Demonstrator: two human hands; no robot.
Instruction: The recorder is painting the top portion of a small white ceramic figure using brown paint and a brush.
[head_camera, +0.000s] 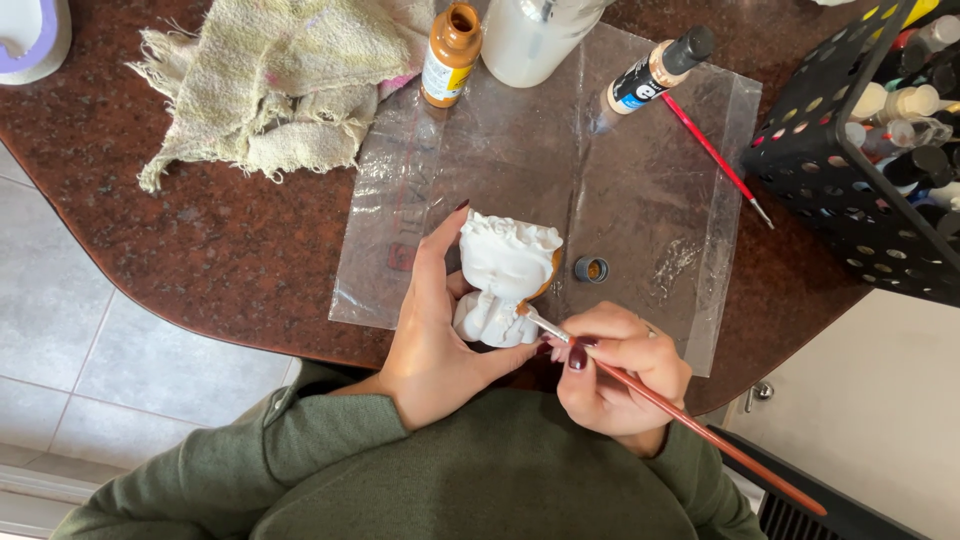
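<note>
My left hand (435, 340) grips a small white plaster figurine (503, 275) and holds it above a clear plastic sheet (640, 190). One side of the figurine shows an orange-brown painted patch. My right hand (620, 370) holds a thin red-handled paintbrush (700, 430), whose bristle tip touches the figurine's lower part. A small bottle cap (591, 269) with brown paint in it lies on the sheet just right of the figurine.
An open brown paint bottle (450, 55), a black-capped paint bottle (658, 70), a second red brush (718, 160) and a frosted jar (535, 35) sit at the back. A beige rag (280, 80) lies left. A black perforated basket (850, 170) of paint bottles stands right.
</note>
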